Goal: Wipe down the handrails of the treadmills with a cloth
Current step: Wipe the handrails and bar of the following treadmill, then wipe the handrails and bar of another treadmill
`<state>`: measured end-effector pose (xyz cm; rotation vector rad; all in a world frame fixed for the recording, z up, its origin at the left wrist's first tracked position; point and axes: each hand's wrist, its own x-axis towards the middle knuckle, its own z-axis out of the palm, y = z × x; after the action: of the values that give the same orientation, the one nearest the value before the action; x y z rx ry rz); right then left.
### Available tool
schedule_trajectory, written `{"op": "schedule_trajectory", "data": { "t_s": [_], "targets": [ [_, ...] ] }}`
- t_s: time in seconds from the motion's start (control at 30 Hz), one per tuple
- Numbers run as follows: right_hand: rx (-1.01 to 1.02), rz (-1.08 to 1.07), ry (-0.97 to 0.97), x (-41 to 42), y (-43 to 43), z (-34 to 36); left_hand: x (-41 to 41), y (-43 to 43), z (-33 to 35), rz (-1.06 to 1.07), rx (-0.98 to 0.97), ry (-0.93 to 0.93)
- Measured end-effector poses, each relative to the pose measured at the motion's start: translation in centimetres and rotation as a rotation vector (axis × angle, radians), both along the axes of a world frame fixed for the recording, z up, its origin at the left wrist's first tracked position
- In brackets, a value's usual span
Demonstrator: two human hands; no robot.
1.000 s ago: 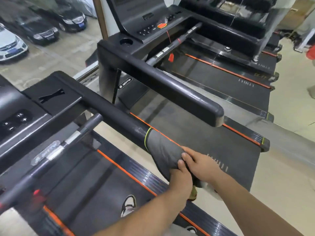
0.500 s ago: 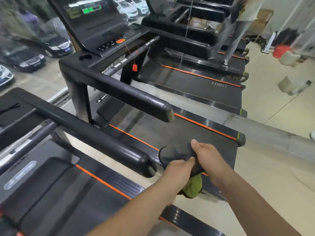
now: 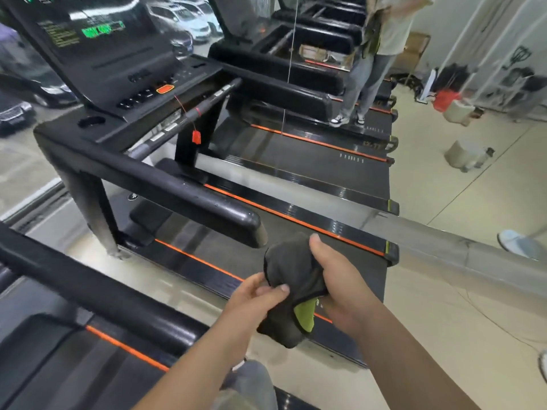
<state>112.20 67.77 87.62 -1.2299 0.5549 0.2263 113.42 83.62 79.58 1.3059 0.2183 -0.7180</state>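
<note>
Dark cloth [image 3: 291, 273] sits in the air betw. both hands, just below the rounded end of the mid treadmill's handrail [image 3: 183, 193] — near it, not touching. Right hand [image 3: 337, 285]: grip wrapped round the cloth, thumb on top, fingers hidden behind the fabric. Left hand [image 3: 251, 300]: grip pinching the cloth's near edge w/ thumb and fingertips. A yellow-green side shows at the cloth's lower fold. Nearer than that handrail, a second handrail [image 3: 97, 294] is cut off at the left edge. Beyond it a person [image 3: 373, 63] stands on a farther treadmill — head out of frame. Console text [image 3: 100, 29] above the handrail is too blurred to read.
</note>
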Motion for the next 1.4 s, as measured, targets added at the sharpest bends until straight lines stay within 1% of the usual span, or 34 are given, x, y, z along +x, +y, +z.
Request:
{"op": "schedule_trajectory", "data": {
  "t_s": [0.1,0.17,0.23,0.37,0.47,0.57,0.63,0.8,0.93,1.03,1.1,1.2,1.3,1.4],
  "targets": [
    [-0.017,0.03,0.008,5.0,-0.4,-0.1,4.2,0.4,-0.7,0.032,0.001,0.096],
    [0.001,0.063,0.008,8.5,-0.5,0.3,6.9,1.0,-1.0,0.06,0.004,0.118],
    [-0.013,0.113,-0.002,11.8,-0.4,0.7,9.5,1.6,-0.5,0.062,-0.007,0.095],
    [-0.173,0.22,-0.026,17.4,-0.2,1.0,14.1,2.8,1.6,0.083,0.039,0.019],
    [-0.22,0.215,0.007,21.0,0.2,0.8,17.1,3.7,2.8,0.065,0.064,-0.008],
    [-0.226,0.222,0.027,24.8,1.1,-0.2,19.2,4.3,3.7,0.065,0.031,-0.031],
    [-0.246,0.26,0.004,27.5,2.0,-0.8,20.3,4.1,4.2,0.135,0.03,-0.032],
    [-0.28,0.404,-0.044,32.9,2.2,-2.9,22.8,2.0,4.3,0.417,0.056,-0.062],
    [-0.301,0.512,-0.049,36.9,-0.1,-4.3,25.4,-1.2,4.1,0.567,0.088,-0.095],
    [-0.391,0.666,-0.07,39.7,-3.4,-4.2,28.4,-5.4,4.9,0.657,0.077,-0.091],
    [-0.345,0.804,-0.076,41.3,-6.0,-3.2,30.9,-8.6,6.0,0.665,0.056,-0.114],
    [-0.219,0.939,-0.082,44.4,-8.9,-1.4,34.6,-12.0,8.2,0.646,0.109,-0.168],
    [-0.11,0.857,-0.135,48.5,-10.5,0.0,37.8,-13.7,9.9,0.659,0.089,-0.168],
    [-0.032,0.847,-0.196,52.9,-10.5,0.6,40.5,-14.2,10.1,0.816,0.176,-0.112]
  ]
}}
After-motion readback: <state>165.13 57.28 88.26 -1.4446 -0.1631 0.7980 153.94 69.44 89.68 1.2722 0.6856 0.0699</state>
